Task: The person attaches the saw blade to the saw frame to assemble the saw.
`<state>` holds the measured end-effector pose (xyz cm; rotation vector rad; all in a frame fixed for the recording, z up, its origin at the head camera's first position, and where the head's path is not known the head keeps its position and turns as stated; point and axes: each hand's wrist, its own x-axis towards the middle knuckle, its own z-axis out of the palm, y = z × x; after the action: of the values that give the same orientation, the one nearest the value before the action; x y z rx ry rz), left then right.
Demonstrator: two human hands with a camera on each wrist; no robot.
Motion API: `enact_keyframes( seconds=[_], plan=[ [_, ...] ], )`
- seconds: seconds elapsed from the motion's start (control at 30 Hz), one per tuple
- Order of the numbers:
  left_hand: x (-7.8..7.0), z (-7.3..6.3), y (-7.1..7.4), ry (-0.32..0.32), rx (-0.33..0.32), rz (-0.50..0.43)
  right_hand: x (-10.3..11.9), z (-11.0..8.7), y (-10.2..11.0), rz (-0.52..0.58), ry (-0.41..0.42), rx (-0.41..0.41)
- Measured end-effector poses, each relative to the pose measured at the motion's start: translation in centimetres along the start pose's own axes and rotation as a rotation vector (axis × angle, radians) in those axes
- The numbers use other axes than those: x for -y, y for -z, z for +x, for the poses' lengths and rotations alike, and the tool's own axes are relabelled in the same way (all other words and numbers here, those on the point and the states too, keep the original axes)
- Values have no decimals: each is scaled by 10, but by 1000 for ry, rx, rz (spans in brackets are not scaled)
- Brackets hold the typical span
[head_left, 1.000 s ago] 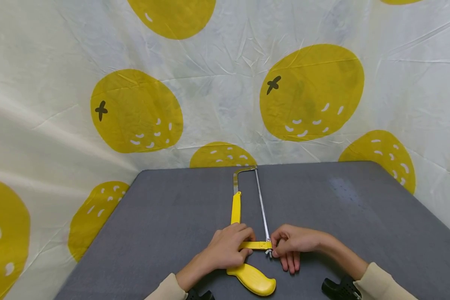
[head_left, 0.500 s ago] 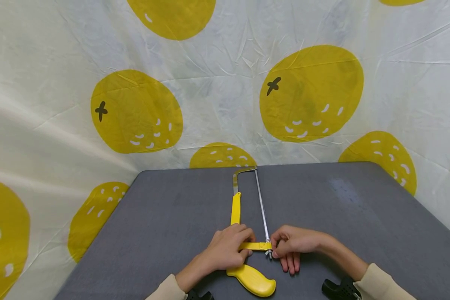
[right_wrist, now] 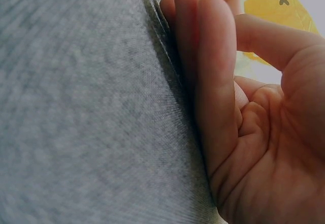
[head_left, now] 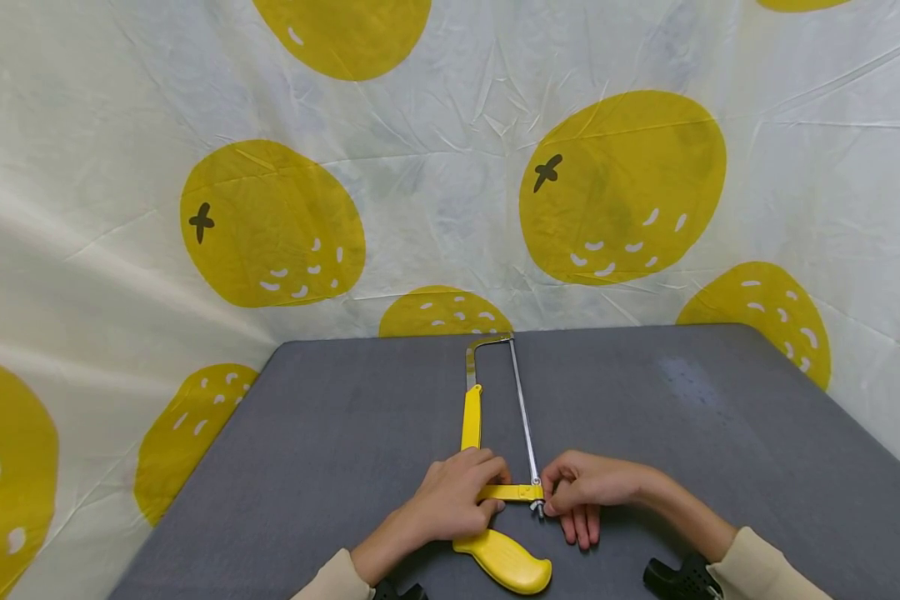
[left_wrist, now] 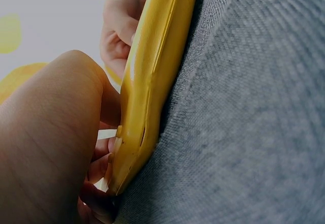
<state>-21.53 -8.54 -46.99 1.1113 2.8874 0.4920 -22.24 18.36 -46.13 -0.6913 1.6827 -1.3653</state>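
A yellow hacksaw [head_left: 472, 417] lies flat on the table, its thin metal blade [head_left: 523, 408] on the right side of the frame. My left hand [head_left: 461, 492] grips the frame just above the handle [head_left: 506, 562], thumb and fingers on either side of the short yellow crossbar [head_left: 516, 492]. At the blade's near end, my right hand [head_left: 592, 483] pinches the small wing nut [head_left: 537, 507] between thumb and index finger. Its other fingers rest along the table. In the left wrist view the yellow handle [left_wrist: 152, 71] rises beside my hand. The right wrist view hides the wing nut behind fingers [right_wrist: 217, 71].
Grey fabric covers the table [head_left: 360, 417], with a pale patch [head_left: 688, 379] at the back right. Behind it hangs a white curtain [head_left: 442, 217] printed with yellow fruit. Black wrist devices [head_left: 682, 577] sit near the cuffs.
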Motion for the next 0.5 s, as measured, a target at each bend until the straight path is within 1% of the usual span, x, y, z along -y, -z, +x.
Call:
enact_keyframes(
  seconds=[0.5],
  plan=[
    [0,0,-1,3,4,-4,0,0,-1,1,0,-3]
  ],
)
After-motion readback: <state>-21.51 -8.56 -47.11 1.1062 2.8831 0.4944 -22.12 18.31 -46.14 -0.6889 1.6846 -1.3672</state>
